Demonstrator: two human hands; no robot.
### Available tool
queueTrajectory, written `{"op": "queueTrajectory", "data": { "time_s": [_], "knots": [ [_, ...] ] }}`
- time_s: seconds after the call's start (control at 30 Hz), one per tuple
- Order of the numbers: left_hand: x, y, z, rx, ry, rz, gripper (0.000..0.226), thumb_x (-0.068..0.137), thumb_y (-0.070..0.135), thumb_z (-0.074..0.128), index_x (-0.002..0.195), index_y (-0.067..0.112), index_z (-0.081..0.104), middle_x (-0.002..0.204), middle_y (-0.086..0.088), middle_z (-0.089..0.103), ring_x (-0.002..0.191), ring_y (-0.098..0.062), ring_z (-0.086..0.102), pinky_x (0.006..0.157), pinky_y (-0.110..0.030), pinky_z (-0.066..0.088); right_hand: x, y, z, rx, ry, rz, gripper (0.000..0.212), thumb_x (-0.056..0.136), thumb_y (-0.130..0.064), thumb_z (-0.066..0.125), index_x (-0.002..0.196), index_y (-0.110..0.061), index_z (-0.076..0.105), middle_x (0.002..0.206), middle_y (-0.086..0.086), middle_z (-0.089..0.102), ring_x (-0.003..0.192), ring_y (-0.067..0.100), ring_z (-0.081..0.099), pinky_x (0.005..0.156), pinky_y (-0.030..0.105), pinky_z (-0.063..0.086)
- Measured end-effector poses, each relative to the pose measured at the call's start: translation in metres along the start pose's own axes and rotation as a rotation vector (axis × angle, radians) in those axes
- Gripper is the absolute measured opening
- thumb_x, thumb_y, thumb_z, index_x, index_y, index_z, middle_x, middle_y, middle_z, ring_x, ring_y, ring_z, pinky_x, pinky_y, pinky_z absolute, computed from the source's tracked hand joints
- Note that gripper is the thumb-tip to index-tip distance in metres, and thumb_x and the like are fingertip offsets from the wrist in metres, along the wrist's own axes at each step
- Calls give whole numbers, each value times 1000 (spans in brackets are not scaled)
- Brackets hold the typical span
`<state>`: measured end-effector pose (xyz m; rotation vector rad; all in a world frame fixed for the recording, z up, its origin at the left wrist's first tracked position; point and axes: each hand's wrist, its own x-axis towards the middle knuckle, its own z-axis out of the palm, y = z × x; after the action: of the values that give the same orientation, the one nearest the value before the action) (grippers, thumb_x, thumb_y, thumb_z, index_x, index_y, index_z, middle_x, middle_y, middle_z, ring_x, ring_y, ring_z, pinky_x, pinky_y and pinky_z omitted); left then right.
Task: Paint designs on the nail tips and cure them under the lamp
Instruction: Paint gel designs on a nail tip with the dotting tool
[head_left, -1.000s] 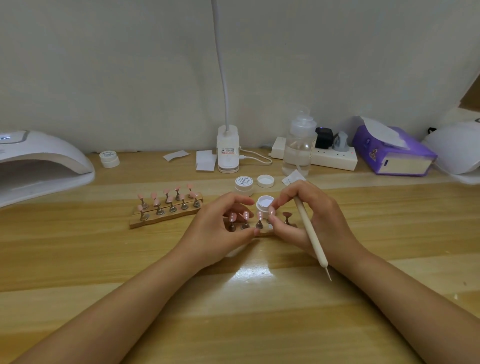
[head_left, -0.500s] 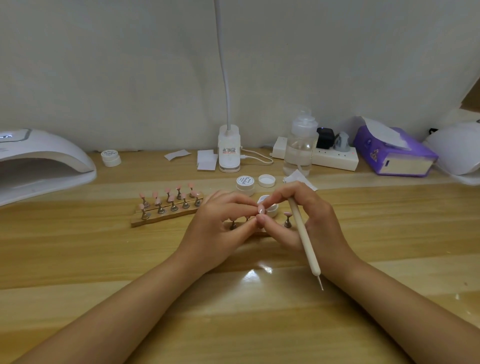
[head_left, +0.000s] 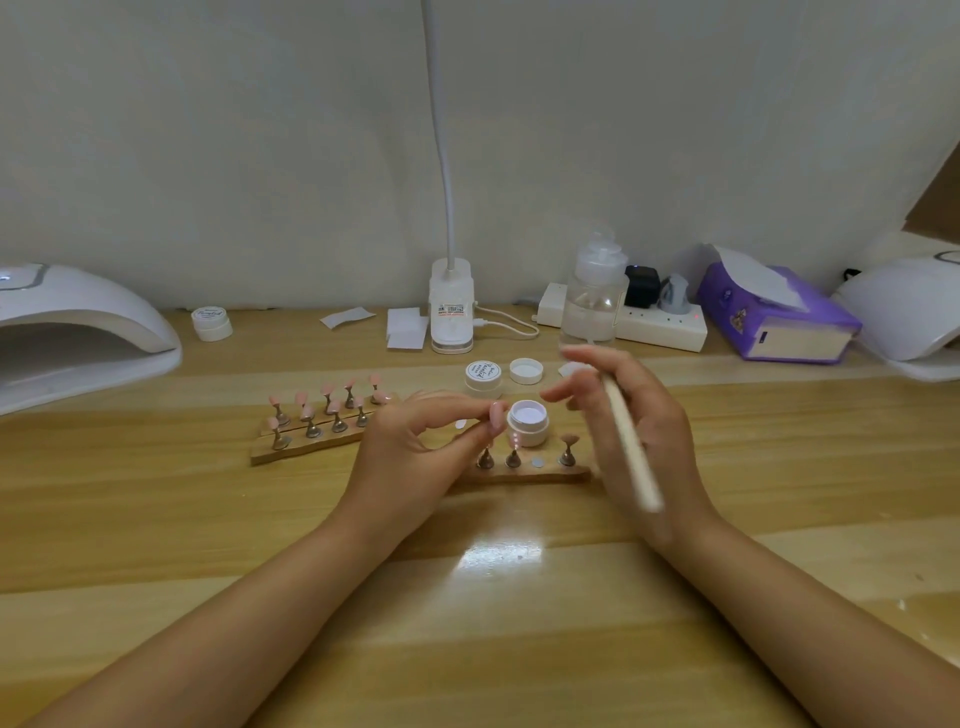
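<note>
My left hand (head_left: 415, 447) pinches a pink nail tip (head_left: 497, 418) between thumb and fingers, just left of an open white gel pot (head_left: 528, 422). My right hand (head_left: 631, 431) holds a white dotting pen (head_left: 629, 441) that slants down toward me, its fingers spread and blurred above the pot. Below both hands lies a wooden stand (head_left: 524, 473) with three metal holders. A second wooden stand (head_left: 306, 441) to the left carries several pink nail tips (head_left: 327, 402). The white curing lamp (head_left: 78, 332) sits at the far left.
A closed gel pot (head_left: 483, 375) and a loose lid (head_left: 525, 370) stand behind the open pot. Farther back are a desk lamp base (head_left: 451, 312), a clear pump bottle (head_left: 595, 296), a power strip (head_left: 660, 322), a purple tissue box (head_left: 774, 317), another jar (head_left: 211, 323) and a second lamp (head_left: 909, 312).
My right hand has let go of the nail tip and drawn away to the right with the pen. My left hand has lifted the pink tip slightly off the stand.
</note>
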<state>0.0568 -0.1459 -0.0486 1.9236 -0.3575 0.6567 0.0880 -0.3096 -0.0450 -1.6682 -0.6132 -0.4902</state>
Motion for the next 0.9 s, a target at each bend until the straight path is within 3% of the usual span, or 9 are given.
{"op": "queueTrajectory", "data": {
  "time_s": [0.17,0.27,0.43,0.57,0.77,0.9],
  "knots": [
    [2,-2,1,-24,2,-37,15,73,15,70,87,15,73,80,6,71,80,-4,66,80,-27,51,13,9,-4,115,159,238,32,82,-51,40,80,-34,68,47,-8,52,50,-4,50,54,6,39],
    [2,-2,1,-24,-3,-37,16,73,12,71,89,14,72,81,7,71,79,-5,66,79,-26,52,25,15,-5,161,233,327,35,88,-44,48,64,-33,71,47,-13,48,52,-4,47,53,6,39],
    [3,-5,1,-13,-24,-37,19,74,3,71,90,15,72,84,9,70,81,-2,65,77,-15,49,44,22,2,189,176,261,16,88,-26,60,74,-18,58,50,-10,58,50,-2,53,51,9,41],
    [4,-5,1,-3,-35,-45,17,74,4,71,86,16,73,82,10,70,80,-1,64,74,-7,43,43,29,14,104,163,210,29,81,-26,68,64,-15,47,45,-6,57,45,0,54,51,9,41],
    [4,-2,1,-16,-29,-37,12,74,21,66,85,18,73,79,4,71,76,-5,64,74,-10,45,34,38,13,-50,61,170,36,79,-25,70,56,-19,44,48,-5,53,46,1,51,51,14,42],
    [3,-2,1,-11,-32,-38,12,75,21,66,84,18,73,78,6,71,75,-3,64,73,-11,46,35,40,13,-109,22,182,37,83,-22,67,56,-17,41,52,4,52,52,12,48,55,30,43]
  ]
}}
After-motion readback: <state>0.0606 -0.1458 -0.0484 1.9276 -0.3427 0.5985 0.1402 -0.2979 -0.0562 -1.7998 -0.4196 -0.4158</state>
